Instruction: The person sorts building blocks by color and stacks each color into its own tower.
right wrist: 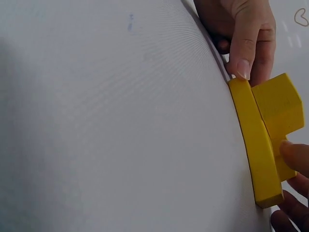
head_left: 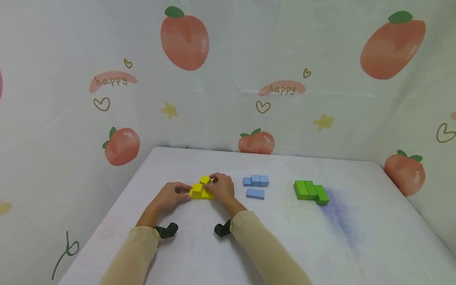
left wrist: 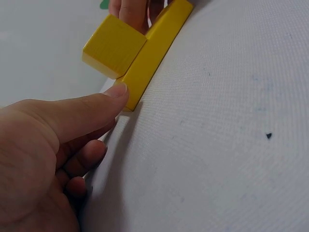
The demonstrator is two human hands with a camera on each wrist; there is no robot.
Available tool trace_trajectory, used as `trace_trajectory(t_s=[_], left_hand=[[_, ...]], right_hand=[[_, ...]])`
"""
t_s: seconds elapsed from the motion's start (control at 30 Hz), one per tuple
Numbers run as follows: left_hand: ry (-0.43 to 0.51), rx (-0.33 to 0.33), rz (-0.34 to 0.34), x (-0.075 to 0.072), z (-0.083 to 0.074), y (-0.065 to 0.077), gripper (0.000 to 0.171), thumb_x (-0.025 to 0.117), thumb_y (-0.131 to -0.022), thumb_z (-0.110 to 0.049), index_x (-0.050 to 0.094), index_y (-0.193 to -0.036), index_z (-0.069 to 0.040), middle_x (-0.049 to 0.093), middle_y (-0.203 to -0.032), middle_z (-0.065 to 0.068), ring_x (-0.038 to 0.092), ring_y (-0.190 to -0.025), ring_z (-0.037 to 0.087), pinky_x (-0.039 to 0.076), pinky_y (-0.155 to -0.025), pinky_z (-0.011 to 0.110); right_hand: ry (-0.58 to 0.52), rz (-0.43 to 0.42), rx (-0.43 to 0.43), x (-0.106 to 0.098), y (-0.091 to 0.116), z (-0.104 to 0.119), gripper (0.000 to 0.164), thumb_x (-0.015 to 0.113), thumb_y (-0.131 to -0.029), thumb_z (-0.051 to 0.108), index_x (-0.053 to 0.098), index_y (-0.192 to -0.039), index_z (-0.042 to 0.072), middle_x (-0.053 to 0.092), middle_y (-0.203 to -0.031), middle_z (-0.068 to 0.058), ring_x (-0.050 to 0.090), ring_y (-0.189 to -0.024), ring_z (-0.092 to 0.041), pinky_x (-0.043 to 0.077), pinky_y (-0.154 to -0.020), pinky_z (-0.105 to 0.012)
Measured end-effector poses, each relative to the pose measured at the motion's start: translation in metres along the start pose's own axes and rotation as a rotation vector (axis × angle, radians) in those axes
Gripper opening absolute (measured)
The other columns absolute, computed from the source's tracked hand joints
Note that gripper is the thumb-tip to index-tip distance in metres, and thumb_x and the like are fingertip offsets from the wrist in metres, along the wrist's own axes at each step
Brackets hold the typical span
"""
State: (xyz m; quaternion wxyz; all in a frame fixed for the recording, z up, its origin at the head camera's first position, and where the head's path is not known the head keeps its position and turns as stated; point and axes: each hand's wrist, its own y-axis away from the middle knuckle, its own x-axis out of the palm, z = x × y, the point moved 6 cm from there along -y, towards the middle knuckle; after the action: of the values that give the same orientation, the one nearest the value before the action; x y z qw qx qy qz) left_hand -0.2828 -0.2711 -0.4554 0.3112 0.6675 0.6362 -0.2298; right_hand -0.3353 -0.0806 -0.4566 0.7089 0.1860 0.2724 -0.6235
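Note:
A long flat yellow block lies on the white table, with a yellow cube near its left end. My left hand pinches the left end of the flat block, its thumb over the near corner in the left wrist view. Behind stands another yellow cube. My right hand holds this rear cube between thumb and fingers from the right side. The right thumb shows against the yellow wood in the right wrist view. Fingers partly hide how the rear pieces meet.
Right of the hands, several small blue blocks stand in a row, with a longer blue block in front. Farther right sit joined green blocks beside a purple smudge on the table. A printed cloth hangs behind.

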Motion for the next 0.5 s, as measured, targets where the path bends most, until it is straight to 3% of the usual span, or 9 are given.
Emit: trace_trajectory(t_s=[0.27, 0.5], left_hand=[[-0.011, -0.003, 0.005, 0.0, -0.002, 0.001, 0.035, 0.075, -0.086, -0.021, 0.069, -0.12, -0.014, 0.064, -0.119, 0.006, 0.054, -0.103, 0.025, 0.042, -0.094, 0.048], [-0.021, -0.003, 0.005, -0.002, -0.004, 0.001, 0.035, 0.075, -0.086, -0.021, 0.069, -0.12, -0.013, 0.064, -0.118, 0.006, 0.054, -0.103, 0.025, 0.042, -0.093, 0.048]], right_hand=[[-0.069, 0.002, 0.024, -0.002, 0.0, -0.001, 0.029, 0.079, -0.082, 0.025, 0.07, -0.107, 0.013, 0.064, -0.095, 0.003, 0.055, -0.091, -0.016, 0.05, -0.085, -0.029], [-0.117, 0.039, 0.031, -0.011, 0.002, -0.002, 0.03, 0.078, -0.083, 0.022, 0.07, -0.111, 0.013, 0.065, -0.096, 0.004, 0.056, -0.087, -0.016, 0.051, -0.079, -0.026]])
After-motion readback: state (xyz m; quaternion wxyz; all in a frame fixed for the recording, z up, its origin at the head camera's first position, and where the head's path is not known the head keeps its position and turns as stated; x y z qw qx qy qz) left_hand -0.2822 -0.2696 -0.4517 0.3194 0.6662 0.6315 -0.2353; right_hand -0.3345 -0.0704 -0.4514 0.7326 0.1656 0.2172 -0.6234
